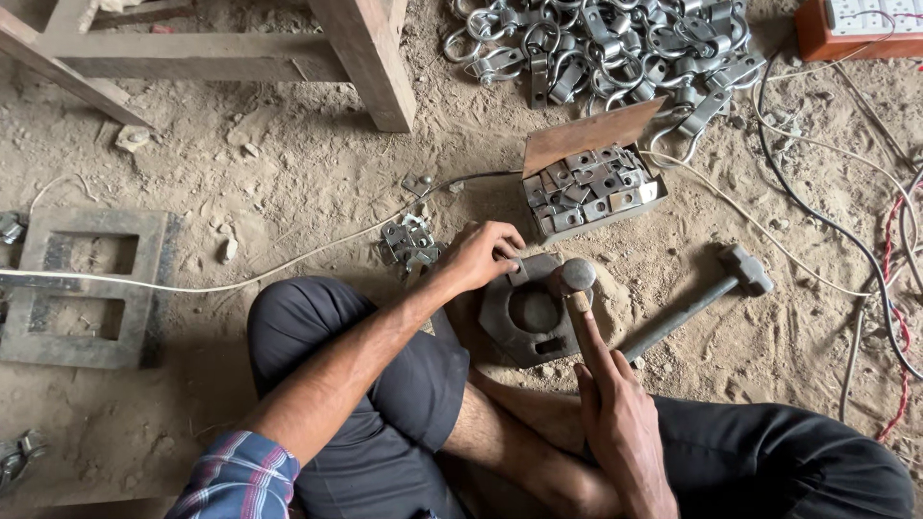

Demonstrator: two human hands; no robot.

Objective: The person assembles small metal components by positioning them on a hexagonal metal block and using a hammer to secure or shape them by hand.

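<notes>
While seated cross-legged, pinned small bracket [516,266] on iron block [529,312] with left hand [478,256] fingertips together; right hand [623,423] fingers clamped round hammer [577,279], head resting on block.

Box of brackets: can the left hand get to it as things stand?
Probably yes. The left hand rests on the metal block, and the box lies open just beyond it on bare dirt, its flap tipped back, with nothing between.

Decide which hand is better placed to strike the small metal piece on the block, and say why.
Right: the right hand holds the hammer, its head just above the block. The left hand pins the piece there.
</notes>
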